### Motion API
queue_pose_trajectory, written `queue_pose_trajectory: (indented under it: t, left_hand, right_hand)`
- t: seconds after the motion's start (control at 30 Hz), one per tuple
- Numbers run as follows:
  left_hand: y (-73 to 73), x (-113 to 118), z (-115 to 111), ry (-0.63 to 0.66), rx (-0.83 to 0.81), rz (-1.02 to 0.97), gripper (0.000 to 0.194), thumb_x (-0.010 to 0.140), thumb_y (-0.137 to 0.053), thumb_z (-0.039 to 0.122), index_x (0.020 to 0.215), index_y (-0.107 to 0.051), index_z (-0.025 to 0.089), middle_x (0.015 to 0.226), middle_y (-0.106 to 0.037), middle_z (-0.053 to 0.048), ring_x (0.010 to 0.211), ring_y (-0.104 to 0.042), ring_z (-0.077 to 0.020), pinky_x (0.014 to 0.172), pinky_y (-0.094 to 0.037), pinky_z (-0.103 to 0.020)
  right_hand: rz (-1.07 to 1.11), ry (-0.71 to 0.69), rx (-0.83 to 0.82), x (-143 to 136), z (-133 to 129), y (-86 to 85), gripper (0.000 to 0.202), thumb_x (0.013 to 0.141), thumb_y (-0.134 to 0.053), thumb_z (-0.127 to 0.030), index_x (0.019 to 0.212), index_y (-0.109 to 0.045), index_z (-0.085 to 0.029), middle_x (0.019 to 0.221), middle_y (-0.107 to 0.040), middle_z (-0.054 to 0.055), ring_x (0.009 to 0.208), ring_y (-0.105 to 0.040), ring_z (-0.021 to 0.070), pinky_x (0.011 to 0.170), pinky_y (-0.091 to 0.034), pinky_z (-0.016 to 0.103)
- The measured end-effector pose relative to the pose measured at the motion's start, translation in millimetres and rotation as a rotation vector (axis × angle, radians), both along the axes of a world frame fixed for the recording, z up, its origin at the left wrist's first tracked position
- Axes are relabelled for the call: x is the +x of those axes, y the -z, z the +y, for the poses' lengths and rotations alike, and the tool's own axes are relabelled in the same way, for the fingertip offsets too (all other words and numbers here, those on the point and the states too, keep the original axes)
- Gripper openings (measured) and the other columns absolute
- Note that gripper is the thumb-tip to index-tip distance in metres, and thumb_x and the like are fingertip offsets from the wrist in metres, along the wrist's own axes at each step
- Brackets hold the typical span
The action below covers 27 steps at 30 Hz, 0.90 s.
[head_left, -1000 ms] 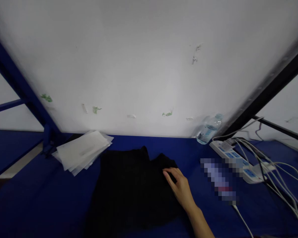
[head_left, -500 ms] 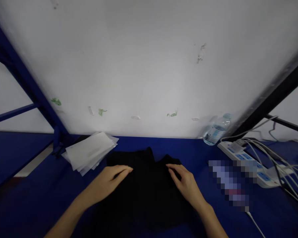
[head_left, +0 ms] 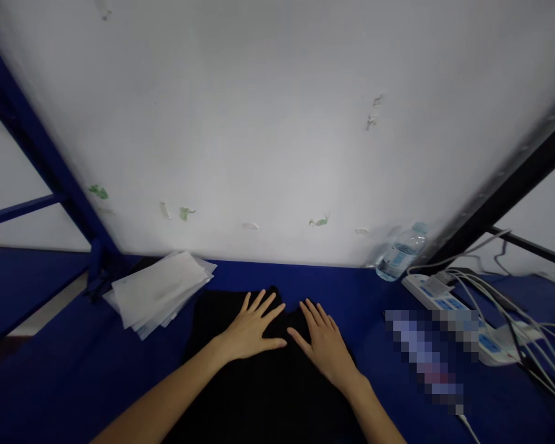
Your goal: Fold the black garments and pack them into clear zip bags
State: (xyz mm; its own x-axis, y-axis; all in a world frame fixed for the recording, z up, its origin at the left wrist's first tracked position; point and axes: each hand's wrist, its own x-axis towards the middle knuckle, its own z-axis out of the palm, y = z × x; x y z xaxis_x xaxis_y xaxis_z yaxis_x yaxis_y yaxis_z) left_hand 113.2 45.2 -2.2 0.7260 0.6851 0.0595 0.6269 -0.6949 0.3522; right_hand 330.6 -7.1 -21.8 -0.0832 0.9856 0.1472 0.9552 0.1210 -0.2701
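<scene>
I have my left hand [head_left: 252, 330] and right hand [head_left: 326, 348] apart, spread on soft black fabric [head_left: 263, 398] atop the flat blue tabletop [head_left: 83, 376], just short of the white wall [head_left: 240, 123]. Fanned white sheets [head_left: 157, 290] crowd its left; a long white power strip [head_left: 432, 293], farther right.

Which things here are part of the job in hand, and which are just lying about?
In hand:
- black cloth, on the table
- left hand and right hand, both spread over the cloth

Apparently just lying about:
- fanned whitish sheets
- clear bottle by the wall
- power strip
- pixelated item, too obscured to identify
</scene>
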Motion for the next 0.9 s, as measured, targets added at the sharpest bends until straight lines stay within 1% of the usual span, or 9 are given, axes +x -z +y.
queue_pose_trajectory:
  t: [0.13, 0.23, 0.37, 0.43, 0.53, 0.57, 0.63, 0.73, 0.9]
  left_hand:
    - [1.2, 2, 3, 0.003, -0.006, 0.011, 0.082, 0.082, -0.043, 0.074, 0.150, -0.018, 0.035, 0.159, -0.010, -0.008, 0.144, -0.006, -0.0366, 0.110, -0.010, -0.064]
    - [-11.8, -2, -4, -0.008, 0.025, 0.003, 0.085, 0.082, -0.046, 0.072, 0.151, -0.016, 0.032, 0.159, -0.010, -0.008, 0.144, -0.004, -0.0359, 0.111, -0.008, -0.063]
    - [-38.8, -32, -41, -0.064, 0.079, -0.025, 0.081, 0.087, -0.046, 0.065, 0.152, -0.010, 0.032, 0.159, -0.010, -0.006, 0.144, -0.001, -0.0350, 0.111, -0.006, -0.064]
    - [-44.2, -56, -68, -0.066, 0.035, 0.003, 0.074, 0.090, -0.045, 0.059, 0.151, -0.009, 0.036, 0.159, -0.011, -0.003, 0.144, -0.004, -0.0349, 0.111, -0.009, -0.066]
    - [-33.3, -89, -103, -0.165, -0.042, 0.031, 0.091, 0.080, -0.061, 0.060, 0.150, -0.006, 0.039, 0.159, -0.008, -0.003, 0.143, -0.011, -0.0398, 0.108, -0.013, -0.070]
    - [-26.2, -96, -111, -0.163, -0.082, 0.048, 0.098, 0.074, -0.066, 0.063, 0.149, -0.007, 0.042, 0.158, -0.009, -0.002, 0.142, -0.013, -0.0423, 0.107, -0.013, -0.072]
    - [-12.1, -105, -120, -0.168, -0.148, 0.071, 0.099, 0.068, -0.069, 0.065, 0.147, -0.011, 0.048, 0.157, -0.013, 0.000, 0.140, -0.015, -0.0447, 0.105, -0.013, -0.074]
    - [-0.9, -102, -123, -0.164, -0.203, 0.092, 0.097, 0.070, -0.069, 0.063, 0.146, -0.011, 0.049, 0.157, -0.013, 0.001, 0.141, -0.012, -0.0437, 0.105, -0.010, -0.075]
    - [-4.3, -83, -112, -0.143, -0.175, 0.041, 0.104, 0.069, -0.073, 0.057, 0.149, -0.008, 0.043, 0.159, -0.005, -0.001, 0.143, -0.005, -0.0400, 0.108, -0.008, -0.071]
  right_hand:
    - [0.015, 0.019, -0.065, 2, 3, -4.4, 0.080, 0.085, -0.037, -0.070, 0.145, -0.036, -0.018, 0.152, -0.032, 0.010, 0.141, -0.025, 0.0322, 0.111, -0.028, 0.053]
    - [0.040, 0.036, -0.025, 5, -1, -14.7, 0.082, 0.084, -0.040, -0.071, 0.146, -0.034, -0.017, 0.153, -0.031, 0.011, 0.142, -0.021, 0.0320, 0.112, -0.026, 0.054]
    - [0.047, -0.013, 0.165, 10, -32, -35.4, 0.068, 0.089, -0.044, -0.059, 0.147, -0.030, -0.027, 0.156, -0.025, 0.005, 0.145, -0.012, 0.0282, 0.114, -0.022, 0.054]
    - [0.043, -0.079, 0.174, 13, -54, -41.4, 0.062, 0.091, -0.045, -0.053, 0.147, -0.028, -0.033, 0.155, -0.027, 0.002, 0.145, -0.014, 0.0280, 0.113, -0.025, 0.056]
    - [0.025, -0.139, 0.119, 15, -80, -34.8, 0.063, 0.088, -0.050, -0.052, 0.146, -0.028, -0.038, 0.153, -0.031, 0.001, 0.142, -0.022, 0.0323, 0.107, -0.033, 0.060]
    - [0.019, -0.151, 0.104, 16, -86, -28.9, 0.065, 0.087, -0.051, -0.053, 0.146, -0.028, -0.039, 0.153, -0.032, 0.002, 0.141, -0.025, 0.0339, 0.105, -0.036, 0.061]
    - [0.011, -0.164, 0.089, 17, -93, -14.9, 0.068, 0.085, -0.054, -0.054, 0.146, -0.028, -0.038, 0.152, -0.034, 0.005, 0.139, -0.029, 0.0361, 0.102, -0.040, 0.061]
    - [-0.001, -0.138, 0.094, 22, -95, 2.4, 0.071, 0.085, -0.054, -0.055, 0.147, -0.027, -0.036, 0.152, -0.034, 0.007, 0.138, -0.029, 0.0365, 0.102, -0.040, 0.062]
    - [0.014, -0.058, 0.127, 39, -90, 10.9, 0.072, 0.084, -0.055, -0.056, 0.147, -0.028, -0.033, 0.150, -0.036, 0.007, 0.139, -0.028, 0.0348, 0.105, -0.036, 0.062]
